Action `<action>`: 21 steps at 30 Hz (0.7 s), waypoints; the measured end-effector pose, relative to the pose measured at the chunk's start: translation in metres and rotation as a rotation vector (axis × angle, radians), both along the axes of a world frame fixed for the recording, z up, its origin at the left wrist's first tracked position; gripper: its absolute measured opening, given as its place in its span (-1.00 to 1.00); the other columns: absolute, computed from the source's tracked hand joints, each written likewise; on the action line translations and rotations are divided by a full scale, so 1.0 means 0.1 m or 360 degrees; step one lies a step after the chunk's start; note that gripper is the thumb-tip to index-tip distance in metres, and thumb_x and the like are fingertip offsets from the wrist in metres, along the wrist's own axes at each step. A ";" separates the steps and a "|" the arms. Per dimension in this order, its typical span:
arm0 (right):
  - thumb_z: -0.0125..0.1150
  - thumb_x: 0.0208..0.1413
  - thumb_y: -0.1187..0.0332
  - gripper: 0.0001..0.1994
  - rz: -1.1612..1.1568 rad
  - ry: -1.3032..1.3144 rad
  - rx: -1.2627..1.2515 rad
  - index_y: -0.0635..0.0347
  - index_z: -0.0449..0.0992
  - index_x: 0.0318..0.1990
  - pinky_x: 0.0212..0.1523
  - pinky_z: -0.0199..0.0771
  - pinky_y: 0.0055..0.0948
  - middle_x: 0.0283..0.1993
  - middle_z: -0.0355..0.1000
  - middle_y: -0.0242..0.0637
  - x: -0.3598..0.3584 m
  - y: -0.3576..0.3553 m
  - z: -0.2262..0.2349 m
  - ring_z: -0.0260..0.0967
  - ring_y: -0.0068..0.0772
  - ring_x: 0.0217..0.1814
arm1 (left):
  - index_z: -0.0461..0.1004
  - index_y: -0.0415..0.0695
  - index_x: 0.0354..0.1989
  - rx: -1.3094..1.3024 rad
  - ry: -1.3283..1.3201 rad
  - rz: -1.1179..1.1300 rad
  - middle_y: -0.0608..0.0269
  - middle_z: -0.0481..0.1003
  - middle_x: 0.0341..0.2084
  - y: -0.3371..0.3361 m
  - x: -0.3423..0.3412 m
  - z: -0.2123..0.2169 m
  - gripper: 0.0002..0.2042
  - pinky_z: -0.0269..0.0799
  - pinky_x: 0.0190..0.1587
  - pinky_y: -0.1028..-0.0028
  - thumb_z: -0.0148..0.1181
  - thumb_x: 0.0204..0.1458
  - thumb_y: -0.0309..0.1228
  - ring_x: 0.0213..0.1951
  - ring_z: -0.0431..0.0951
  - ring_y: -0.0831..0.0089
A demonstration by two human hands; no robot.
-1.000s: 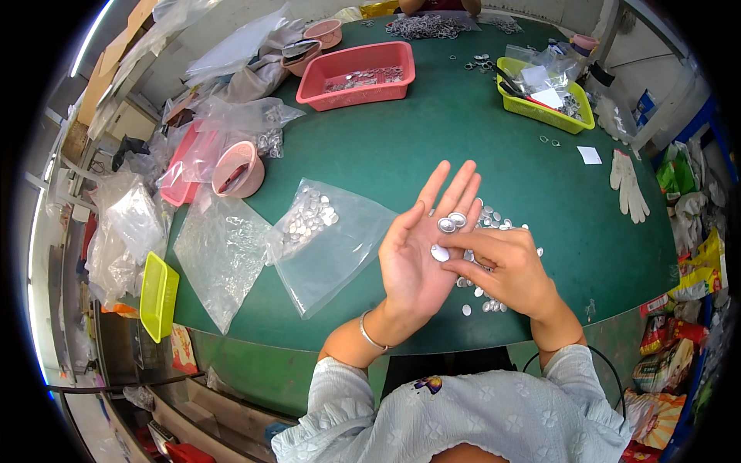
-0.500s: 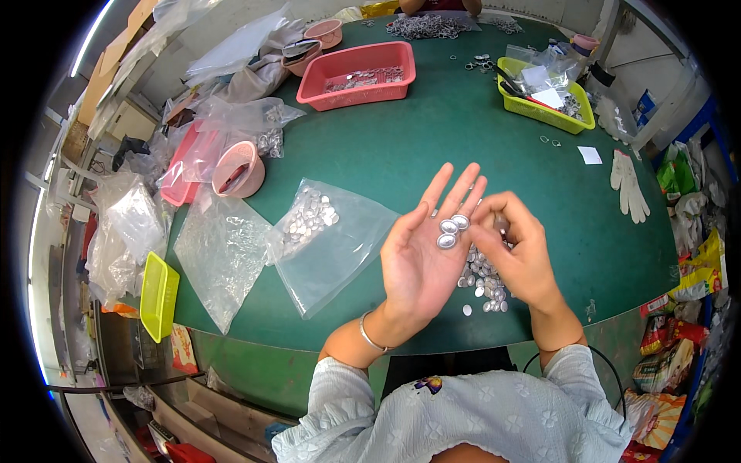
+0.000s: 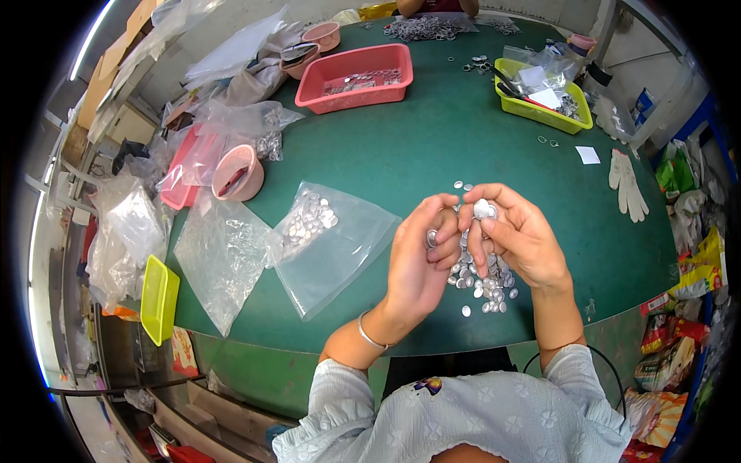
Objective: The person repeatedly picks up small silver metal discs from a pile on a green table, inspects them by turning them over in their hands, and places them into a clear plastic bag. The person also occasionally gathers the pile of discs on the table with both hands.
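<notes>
Green felt covers the round table, crowded at its far and left edges with bins and bags. At the near edge, the person's left hand and right hand meet just above a pile of small silver discs lying loose on the table. The right hand's fingers are pinched together on 1 pale disc, held at the fingertips. The left hand's fingers are curled inward toward the palm, and at least 1 disc shows between them; how many more they enclose cannot be told. The 2 hands touch at the fingertips. A thin bangle circles the left wrist.

Left of the hands, a clear plastic bag lies flat with a cluster of the same silver discs in its upper part. Another clear bag, crumpled, lies just beside it. Farther left sits a pink bowl. At the far side stand a red tray with metal pieces inside and a yellow-green tray holding bags and papers. A white glove lies near the right edge, well apart from the hands. A yellow bin hangs off the left rim.
</notes>
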State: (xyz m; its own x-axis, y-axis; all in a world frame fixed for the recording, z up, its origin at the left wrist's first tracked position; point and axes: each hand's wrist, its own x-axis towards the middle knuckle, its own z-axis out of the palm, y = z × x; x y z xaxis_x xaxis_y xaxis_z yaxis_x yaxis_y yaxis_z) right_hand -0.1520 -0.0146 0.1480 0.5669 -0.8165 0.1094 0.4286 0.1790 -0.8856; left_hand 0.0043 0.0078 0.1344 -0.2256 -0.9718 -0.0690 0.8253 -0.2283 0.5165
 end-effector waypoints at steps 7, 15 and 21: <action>-0.11 0.20 0.45 -0.66 -0.0040 0.0107 -0.0190 0.36 0.19 0.11 -0.48 0.35 -0.64 -0.45 0.34 -0.32 -0.01 0.04 0.03 0.29 -0.59 -0.51 | 0.32 -0.20 -0.15 -0.0134 -0.0508 0.0055 0.48 0.33 -0.62 0.02 -0.04 0.12 -0.81 -0.13 -0.69 0.72 0.09 0.09 -0.46 -0.70 0.06 0.84; -0.02 0.09 0.56 -0.68 -0.0559 0.0846 -0.0878 0.32 0.35 0.03 -0.42 0.29 -0.55 -0.26 0.35 -0.32 0.04 0.13 0.08 0.22 -0.58 -0.45 | 0.34 -0.22 -0.16 -0.0127 -0.0481 -0.0097 0.51 0.31 -0.65 0.02 -0.05 0.13 -0.81 -0.12 -0.69 0.72 0.11 0.09 -0.45 -0.70 0.05 0.84; 0.01 0.07 0.56 -0.63 -0.0543 0.0787 -0.0806 0.27 0.30 0.08 -0.46 0.25 -0.59 -0.31 0.26 -0.39 0.03 0.10 0.02 0.17 -0.62 -0.49 | 0.34 -0.18 -0.26 -0.0135 -0.0234 -0.0198 0.45 0.32 -0.55 -0.02 -0.01 -0.01 -0.88 -0.05 -0.65 0.70 0.02 0.13 -0.40 -0.61 0.15 0.78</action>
State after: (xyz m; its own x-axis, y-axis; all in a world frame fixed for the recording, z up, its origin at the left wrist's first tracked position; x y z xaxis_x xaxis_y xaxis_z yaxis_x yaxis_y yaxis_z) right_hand -0.1487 -0.0047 0.1502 0.3735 -0.8725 0.3151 -0.0779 -0.3679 -0.9266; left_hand 0.0036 0.0056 0.1335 -0.3375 -0.9409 -0.0294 0.7078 -0.2743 0.6510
